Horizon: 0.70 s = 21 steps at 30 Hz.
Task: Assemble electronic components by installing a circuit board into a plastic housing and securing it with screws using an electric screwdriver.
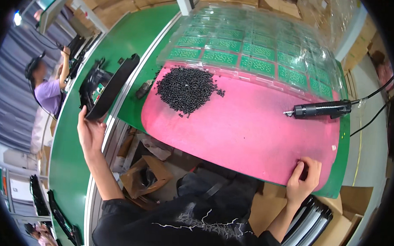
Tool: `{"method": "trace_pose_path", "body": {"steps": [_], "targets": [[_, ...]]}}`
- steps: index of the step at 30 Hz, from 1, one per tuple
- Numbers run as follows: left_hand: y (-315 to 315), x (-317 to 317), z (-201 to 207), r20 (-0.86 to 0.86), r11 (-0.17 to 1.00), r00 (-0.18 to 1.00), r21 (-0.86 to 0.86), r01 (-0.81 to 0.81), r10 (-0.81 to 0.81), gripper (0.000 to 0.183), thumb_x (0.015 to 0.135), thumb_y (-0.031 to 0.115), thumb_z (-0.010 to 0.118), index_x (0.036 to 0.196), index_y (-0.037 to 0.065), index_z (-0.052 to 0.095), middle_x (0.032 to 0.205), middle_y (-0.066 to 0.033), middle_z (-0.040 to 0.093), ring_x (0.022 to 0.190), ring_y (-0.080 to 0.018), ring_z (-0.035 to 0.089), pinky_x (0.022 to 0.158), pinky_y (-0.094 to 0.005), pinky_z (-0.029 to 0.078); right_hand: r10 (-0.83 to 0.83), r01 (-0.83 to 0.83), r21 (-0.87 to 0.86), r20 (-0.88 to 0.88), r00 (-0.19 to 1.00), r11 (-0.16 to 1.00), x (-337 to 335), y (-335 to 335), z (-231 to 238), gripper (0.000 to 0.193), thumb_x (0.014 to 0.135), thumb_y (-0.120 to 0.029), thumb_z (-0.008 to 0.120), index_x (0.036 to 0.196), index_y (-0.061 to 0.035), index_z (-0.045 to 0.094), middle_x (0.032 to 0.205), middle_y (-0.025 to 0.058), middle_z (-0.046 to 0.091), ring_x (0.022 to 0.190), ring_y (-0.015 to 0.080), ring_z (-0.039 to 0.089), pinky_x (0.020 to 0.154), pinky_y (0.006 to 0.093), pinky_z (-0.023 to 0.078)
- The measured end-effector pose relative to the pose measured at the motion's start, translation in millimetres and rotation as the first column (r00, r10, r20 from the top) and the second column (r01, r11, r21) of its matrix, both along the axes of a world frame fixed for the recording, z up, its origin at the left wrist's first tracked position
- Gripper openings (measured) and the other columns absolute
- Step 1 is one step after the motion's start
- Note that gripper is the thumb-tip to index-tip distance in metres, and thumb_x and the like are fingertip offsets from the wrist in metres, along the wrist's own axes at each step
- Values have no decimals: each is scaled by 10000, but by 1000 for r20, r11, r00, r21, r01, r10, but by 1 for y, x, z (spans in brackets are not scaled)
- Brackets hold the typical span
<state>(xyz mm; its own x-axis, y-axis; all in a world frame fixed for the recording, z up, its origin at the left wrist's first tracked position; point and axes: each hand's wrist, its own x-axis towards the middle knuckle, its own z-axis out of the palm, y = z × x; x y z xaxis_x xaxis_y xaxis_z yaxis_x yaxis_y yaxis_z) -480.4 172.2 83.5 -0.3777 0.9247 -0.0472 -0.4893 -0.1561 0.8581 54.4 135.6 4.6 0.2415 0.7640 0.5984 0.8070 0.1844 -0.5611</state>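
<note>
My left hand point(91, 132) grips the near end of a long, curved black plastic housing point(113, 92) over the green conveyor. Inside the housing, a small green circuit board point(98, 93) and dark film-like material show. My right hand point(304, 181) rests at the near right edge of the pink mat point(231, 133), its fingers curled toward the thumb; whatever lies inside them, if anything, is hidden. A black electric screwdriver point(321, 110) lies on the mat beyond that hand, bit pointing left. At the mat's far left is a heap of small black screws point(185, 90).
Clear plastic trays of green circuit boards point(256, 51) cover the far side of the bench. A green conveyor point(70, 162) with a metal rail runs along the left, carrying more black housings point(63, 218). Across it sits a person in purple point(48, 92). Cardboard boxes point(147, 175) stand below.
</note>
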Motion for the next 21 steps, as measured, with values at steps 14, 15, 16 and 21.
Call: {"method": "trace_pose_path", "body": {"steps": [14, 15, 16, 21], "targets": [[53, -53, -92, -377, 527, 386, 422, -738, 842, 677, 1030, 430, 496, 1453, -37, 249, 1310, -156, 479, 1217, -291, 477, 1137, -486, 312, 248, -202, -272, 145, 958, 941, 14, 49, 66, 274, 841, 3, 652, 1106, 7, 581, 1008, 119, 619, 899, 242, 591, 854, 332, 470], [56, -20, -80, -459, 560, 338, 537, -630, 821, 752, 1003, 539, 448, 1451, -32, 250, 1314, -156, 480, 1239, -289, 464, 1134, -483, 290, 273, -223, -261, 177, 946, 939, 13, 65, 70, 318, 825, -3, 659, 1132, 3, 578, 1071, 141, 608, 973, 284, 585, 901, 361, 463], [60, 11, -73, -531, 591, 276, 631, -502, 801, 837, 975, 648, 399, 1448, -26, 250, 1318, -156, 480, 1261, -287, 451, 1130, -479, 268, 297, -243, -250, 208, 932, 937, 11, 83, 70, 361, 810, -8, 666, 1159, -2, 574, 1134, 164, 596, 1048, 326, 578, 948, 389, 457], [66, 109, -82, -658, 758, 445, 648, -78, 608, 730, 885, 738, 418, 1107, 43, 411, 1194, -151, 480, 1114, -253, 433, 998, -414, 317, 327, -145, -378, 478, 815, 914, 22, 174, 52, 389, 794, -118, 730, 1146, -28, 591, 1126, 159, 604, 1109, 355, 561, 971, 433, 436]]}}
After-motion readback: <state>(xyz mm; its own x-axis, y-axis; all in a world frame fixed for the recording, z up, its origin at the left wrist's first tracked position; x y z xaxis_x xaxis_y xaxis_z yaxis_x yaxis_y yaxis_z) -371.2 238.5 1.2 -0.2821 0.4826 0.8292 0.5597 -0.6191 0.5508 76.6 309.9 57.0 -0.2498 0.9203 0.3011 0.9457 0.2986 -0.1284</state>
